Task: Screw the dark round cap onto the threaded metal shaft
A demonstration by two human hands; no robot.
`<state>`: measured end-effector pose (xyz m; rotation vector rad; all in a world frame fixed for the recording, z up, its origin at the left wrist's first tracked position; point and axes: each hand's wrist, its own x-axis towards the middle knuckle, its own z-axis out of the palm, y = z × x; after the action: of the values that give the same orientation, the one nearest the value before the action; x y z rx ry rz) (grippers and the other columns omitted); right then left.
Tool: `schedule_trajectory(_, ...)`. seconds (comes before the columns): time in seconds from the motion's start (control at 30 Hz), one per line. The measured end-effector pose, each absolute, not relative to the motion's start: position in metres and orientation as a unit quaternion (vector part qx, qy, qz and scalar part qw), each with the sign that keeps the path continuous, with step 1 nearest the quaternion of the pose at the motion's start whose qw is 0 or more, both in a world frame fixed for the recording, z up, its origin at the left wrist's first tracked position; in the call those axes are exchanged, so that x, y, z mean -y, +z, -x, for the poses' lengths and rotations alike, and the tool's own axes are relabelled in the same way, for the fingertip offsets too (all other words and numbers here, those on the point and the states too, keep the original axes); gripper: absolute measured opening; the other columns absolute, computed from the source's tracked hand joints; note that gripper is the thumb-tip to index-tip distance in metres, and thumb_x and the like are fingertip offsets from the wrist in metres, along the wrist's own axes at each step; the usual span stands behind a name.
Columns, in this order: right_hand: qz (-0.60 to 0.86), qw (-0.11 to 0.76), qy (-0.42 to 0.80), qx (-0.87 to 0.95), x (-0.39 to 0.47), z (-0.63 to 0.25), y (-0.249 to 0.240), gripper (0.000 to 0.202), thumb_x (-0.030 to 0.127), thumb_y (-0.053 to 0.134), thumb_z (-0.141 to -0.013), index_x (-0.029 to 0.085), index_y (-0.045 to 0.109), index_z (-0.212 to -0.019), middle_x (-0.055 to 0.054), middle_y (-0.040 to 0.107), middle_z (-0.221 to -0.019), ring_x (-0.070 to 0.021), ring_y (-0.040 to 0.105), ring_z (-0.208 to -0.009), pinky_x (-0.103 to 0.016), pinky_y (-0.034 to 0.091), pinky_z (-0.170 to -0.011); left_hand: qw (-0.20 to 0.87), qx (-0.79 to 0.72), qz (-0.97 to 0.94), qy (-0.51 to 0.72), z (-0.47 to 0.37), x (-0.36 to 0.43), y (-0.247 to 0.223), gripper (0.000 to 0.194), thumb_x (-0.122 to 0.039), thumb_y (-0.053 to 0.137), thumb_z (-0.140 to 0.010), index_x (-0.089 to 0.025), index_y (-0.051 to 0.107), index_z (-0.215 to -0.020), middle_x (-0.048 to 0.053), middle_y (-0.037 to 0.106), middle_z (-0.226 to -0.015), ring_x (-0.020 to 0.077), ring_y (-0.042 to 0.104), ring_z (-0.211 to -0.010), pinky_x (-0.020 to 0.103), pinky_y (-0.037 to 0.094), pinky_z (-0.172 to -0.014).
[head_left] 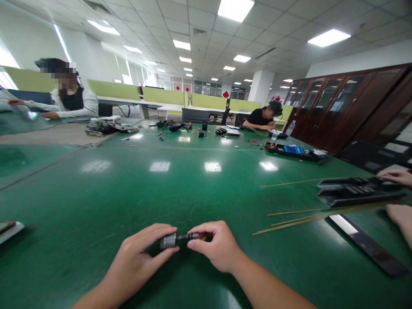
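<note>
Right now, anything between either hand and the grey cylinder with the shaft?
Nothing visible. The left hand holds the grey cylinder directly, and the right hand pinches the far end of the dark shaft. The thin rods lie off to the right.

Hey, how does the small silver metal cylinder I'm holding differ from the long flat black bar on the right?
The silver cylinder is short and round; the black bar is long and flat. The cylinder is held in your left hand; the bar lies on the glossy green table. The cylinder looks far smaller than the bar.
</note>
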<state>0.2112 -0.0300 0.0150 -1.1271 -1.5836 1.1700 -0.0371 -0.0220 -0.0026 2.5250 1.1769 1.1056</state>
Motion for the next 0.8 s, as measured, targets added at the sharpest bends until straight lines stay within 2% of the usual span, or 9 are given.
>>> schedule_trajectory(0.47, 0.445, 0.425, 0.477, 0.627, 0.0306, -0.2106, 0.0174, 0.022, 0.026, 0.079, -0.073, 0.018, 0.083, -0.093, -0.002, 0.069, -0.069, -0.0133, 0.053, -0.061, -0.024, 0.041, -0.059, 0.074, -0.386, -0.839, 0.375, 0.035, 0.0235, 0.0022, 0.037, -0.033, 0.076, -0.085, -0.026, 0.065, -0.119, 0.005, 0.073, -0.111, 0.0205, 0.072, -0.101, 0.028, 0.059, -0.09)
schedule_trajectory(0.8, 0.444, 0.42, 0.48, 0.629, 0.0301, -0.2111, 0.0172, 0.022, 0.027, 0.079, -0.074, 0.018, 0.083, -0.093, -0.002, 0.069, -0.069, -0.0135, 0.053, -0.061, -0.024, 0.041, -0.059, 0.065, -0.387, -0.84, 0.375, 0.0352, 0.0232, 0.0032, 0.038, -0.033, 0.077, -0.084, -0.028, 0.064, -0.119, 0.002, 0.073, -0.11, 0.0183, 0.072, -0.101, 0.027, 0.058, -0.091)
